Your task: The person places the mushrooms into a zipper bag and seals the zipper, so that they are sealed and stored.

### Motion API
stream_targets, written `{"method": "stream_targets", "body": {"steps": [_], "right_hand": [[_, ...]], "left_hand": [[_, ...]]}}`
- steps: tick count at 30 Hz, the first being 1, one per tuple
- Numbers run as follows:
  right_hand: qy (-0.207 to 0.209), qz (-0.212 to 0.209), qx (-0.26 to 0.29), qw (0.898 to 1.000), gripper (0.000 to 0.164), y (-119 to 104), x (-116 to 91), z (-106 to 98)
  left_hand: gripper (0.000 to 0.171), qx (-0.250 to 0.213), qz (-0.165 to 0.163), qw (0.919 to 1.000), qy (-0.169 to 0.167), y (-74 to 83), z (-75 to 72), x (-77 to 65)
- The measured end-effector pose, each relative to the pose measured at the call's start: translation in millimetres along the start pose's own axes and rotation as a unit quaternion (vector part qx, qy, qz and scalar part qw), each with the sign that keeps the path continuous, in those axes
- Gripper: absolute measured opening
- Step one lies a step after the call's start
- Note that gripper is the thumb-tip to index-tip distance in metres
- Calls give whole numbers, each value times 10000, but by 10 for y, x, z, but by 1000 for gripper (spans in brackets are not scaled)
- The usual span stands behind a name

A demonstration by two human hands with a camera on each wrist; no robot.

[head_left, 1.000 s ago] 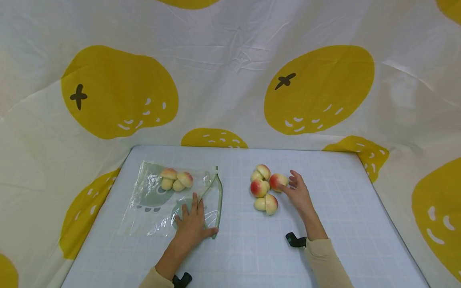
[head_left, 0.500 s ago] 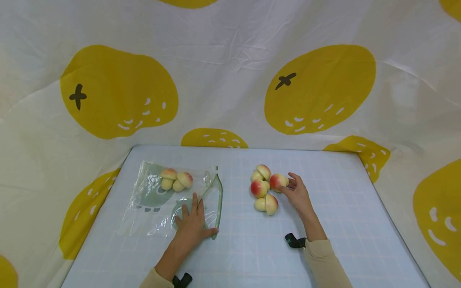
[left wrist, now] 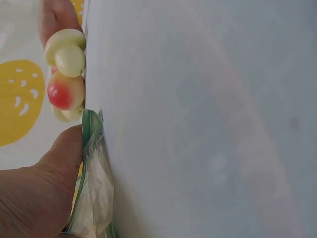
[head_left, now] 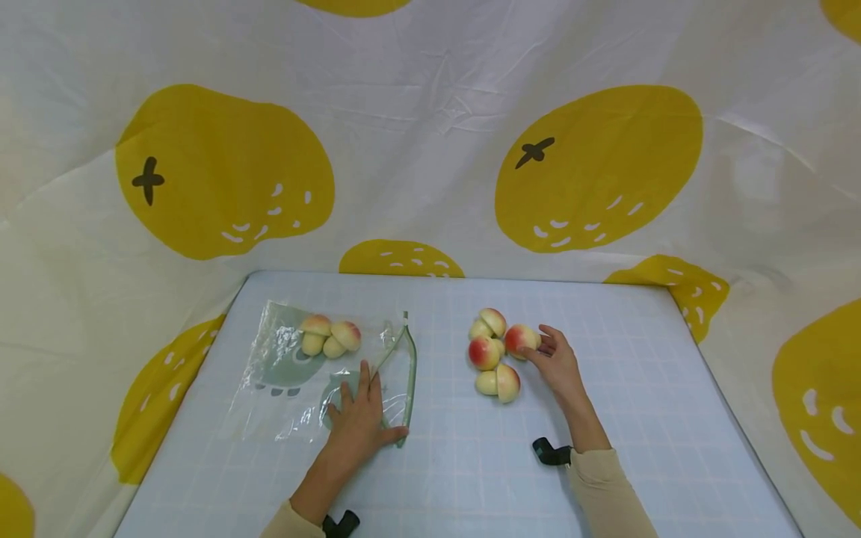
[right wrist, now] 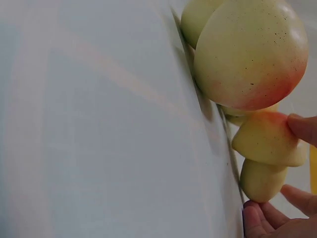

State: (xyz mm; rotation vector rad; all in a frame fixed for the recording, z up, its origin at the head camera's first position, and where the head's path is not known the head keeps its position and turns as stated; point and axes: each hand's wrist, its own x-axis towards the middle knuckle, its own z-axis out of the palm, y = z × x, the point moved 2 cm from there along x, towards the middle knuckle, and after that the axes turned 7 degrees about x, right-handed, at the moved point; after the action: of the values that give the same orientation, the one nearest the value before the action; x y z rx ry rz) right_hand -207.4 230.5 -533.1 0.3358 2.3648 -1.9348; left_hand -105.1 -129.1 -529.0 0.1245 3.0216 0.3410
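Observation:
My left hand (head_left: 356, 422) lies with fingers spread on a clear zip bag (head_left: 269, 403) with grey-green printed shapes. Its thumb is by the green zip edge, which stands partly apart; the left wrist view shows that thumb beside the green strip (left wrist: 89, 124). Two model mushrooms (head_left: 343, 336) with red-tinged caps are within the bag's outline. On the right, my right hand (head_left: 557, 368) pinches another mushroom (head_left: 519, 340). In the right wrist view, the thumb is on this mushroom's cap (right wrist: 270, 141) and the fingers are at its stem end.
Three more mushrooms cluster left of the right hand: one at the back (head_left: 493, 321), one in the middle (head_left: 483, 353) and one in front (head_left: 507, 382). A pale checked cloth covers the table (head_left: 457, 478). A fruit-print curtain (head_left: 417, 187) hangs behind and at the sides.
The right hand's fingers have closed in around the rightmost mushroom, which stays in about the same spot. The left hand and the bag have not visibly moved.

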Motion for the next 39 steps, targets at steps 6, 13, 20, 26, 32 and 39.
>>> {"method": "stream_targets", "body": {"steps": [6, 13, 20, 26, 32, 39], "right_hand": [[63, 73, 79, 9999, 81, -64, -33, -28], [78, -85, 212, 9997, 75, -190, -101, -24], [10, -449, 204, 9988, 71, -382, -214, 9], [-89, -669, 148, 9976, 73, -569, -324, 62], [-257, -741, 258, 9966, 71, -642, -383, 159], [-663, -950, 365, 9926, 71, -684, -437, 326]], "left_hand": [[118, -3, 21, 10000, 22, 9, -7, -9], [118, -38, 27, 10000, 15, 3, -19, -23], [117, 2, 25, 10000, 13, 9, -22, -25], [118, -26, 16, 10000, 16, 7, -11, -23], [120, 28, 8, 10000, 26, -1, -6, -15], [119, -9, 0, 10000, 8, -1, -3, -11]]}}
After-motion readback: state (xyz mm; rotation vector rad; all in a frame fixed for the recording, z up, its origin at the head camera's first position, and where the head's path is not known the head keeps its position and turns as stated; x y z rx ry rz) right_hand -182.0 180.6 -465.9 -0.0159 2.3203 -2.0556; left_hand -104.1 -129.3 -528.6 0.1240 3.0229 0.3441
